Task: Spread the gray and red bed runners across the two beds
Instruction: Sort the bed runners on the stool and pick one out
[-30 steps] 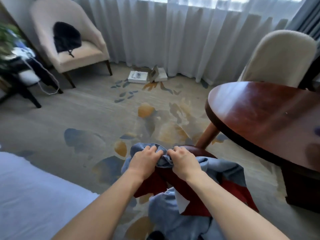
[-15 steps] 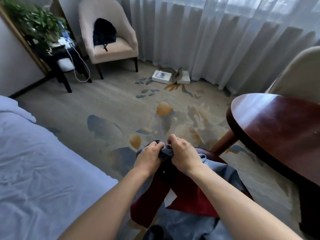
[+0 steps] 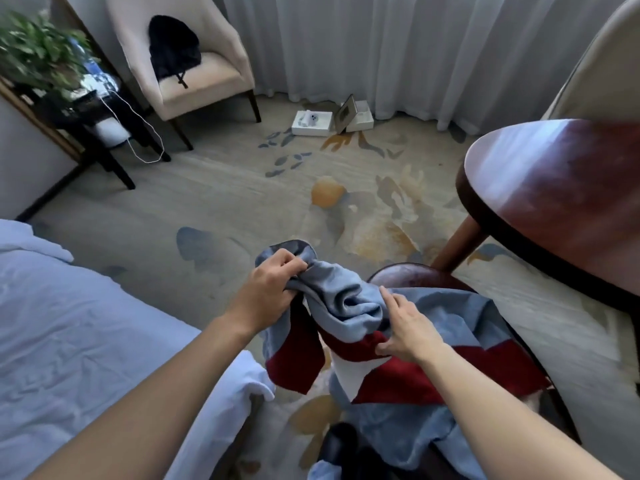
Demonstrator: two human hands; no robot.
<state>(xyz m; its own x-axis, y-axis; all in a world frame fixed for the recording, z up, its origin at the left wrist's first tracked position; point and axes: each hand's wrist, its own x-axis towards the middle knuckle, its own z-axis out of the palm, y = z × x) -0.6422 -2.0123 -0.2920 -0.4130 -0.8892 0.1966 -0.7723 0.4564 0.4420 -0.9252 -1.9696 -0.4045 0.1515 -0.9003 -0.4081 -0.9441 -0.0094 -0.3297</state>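
The bed (image 3: 86,341), white-sheeted, fills the lower left and is cut off by the frame edge; only 1 bed shows. At right a round dark wooden table (image 3: 561,209) is likewise cut off, with a pale chair (image 3: 595,71) behind it. A second armchair (image 3: 187,64) at the back holds a dark bag (image 3: 173,46), its details too dim to make out.

The gray and red bed runner (image 3: 398,341) lies bunched over a low dark wooden seat (image 3: 415,275) between bed and table, so its long axis cannot be read; one red-and-gray end hangs down toward the carpet beside the bed corner. How many runners are in the heap cannot be told.

The left hand (image 3: 266,289) grips a gathered gray fold, fingers curled tight around it. The right hand (image 3: 405,327) has its fingers spread nearly straight over the cloth, thumb at the red band; whether it pinches anything underneath is hidden.

Compared with 0.5 s ago, the hands have drawn apart: then both fists clutched the same bunch side by side, and the right hand has since loosened and slid lower.
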